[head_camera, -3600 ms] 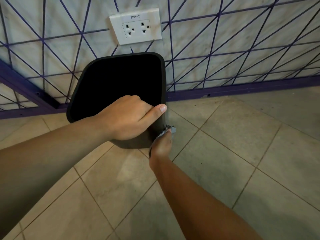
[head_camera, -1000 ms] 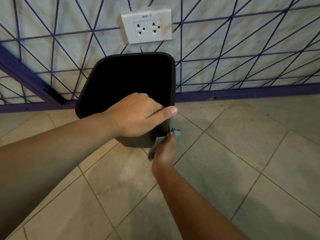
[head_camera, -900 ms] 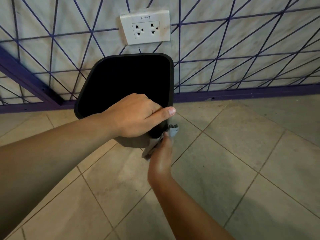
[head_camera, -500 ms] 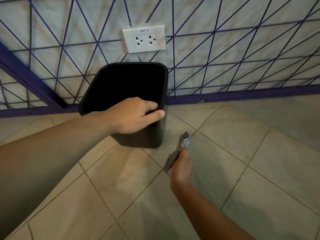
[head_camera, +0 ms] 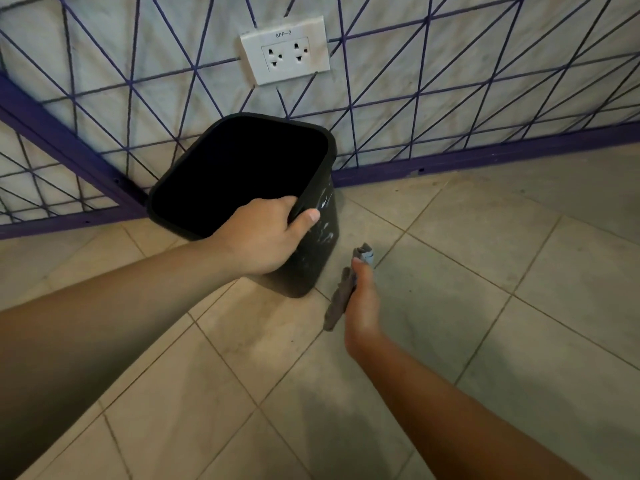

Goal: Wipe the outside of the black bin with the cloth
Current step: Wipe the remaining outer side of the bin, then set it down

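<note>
My left hand (head_camera: 263,237) grips the near rim of the black bin (head_camera: 313,237), tilted on the floor by the wall, while my right hand (head_camera: 360,299) pinches the cloth (head_camera: 341,296) just off its smeared right side, wiping apparently unfinished.

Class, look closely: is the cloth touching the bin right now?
Apart. The head view shows bare floor tile between the cloth, held in the right hand, and the bin.
</note>
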{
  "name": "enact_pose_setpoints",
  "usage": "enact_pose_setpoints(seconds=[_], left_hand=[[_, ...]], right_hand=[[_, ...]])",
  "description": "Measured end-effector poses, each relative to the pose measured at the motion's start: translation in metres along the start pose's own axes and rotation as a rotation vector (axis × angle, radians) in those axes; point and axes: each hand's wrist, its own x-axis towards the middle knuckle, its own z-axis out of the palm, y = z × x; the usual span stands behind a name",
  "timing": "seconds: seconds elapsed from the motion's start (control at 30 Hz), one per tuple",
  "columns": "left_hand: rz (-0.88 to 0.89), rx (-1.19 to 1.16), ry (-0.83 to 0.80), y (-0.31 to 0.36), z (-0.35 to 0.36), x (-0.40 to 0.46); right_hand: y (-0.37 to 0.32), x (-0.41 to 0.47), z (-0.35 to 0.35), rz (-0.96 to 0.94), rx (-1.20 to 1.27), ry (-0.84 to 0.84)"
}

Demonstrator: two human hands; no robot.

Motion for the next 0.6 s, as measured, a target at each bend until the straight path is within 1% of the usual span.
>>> enact_pose_setpoints(seconds=[0.13,0.23,0.3,0.4,0.53,0.6], left_hand=[[0.006,-0.106,-0.027,0.003,-0.001,-0.005],[0.048,-0.116,-0.012,0.008,0.001,-0.008],[0.047,-0.109,0.0,0.009,0.003,-0.007],[0.05,-0.143,-0.026,0.009,0.004,-0.004],[0.047,-0.162,-0.027,0.005,0.002,0.002],[0.049,-0.178,-0.03,0.002,0.004,0.005]], right_hand=[[0.012,0.007,0.025,-0.041,0.021,-0.036],[0.025,0.016,0.065,-0.08,0.215,-0.074],[0.028,0.017,0.086,-0.046,0.386,-0.026],[0.036,0.031,0.102,0.023,0.493,0.079],[0.016,0.035,0.099,0.137,0.579,0.093],[0.008,0.024,0.1,0.127,0.594,0.079]])
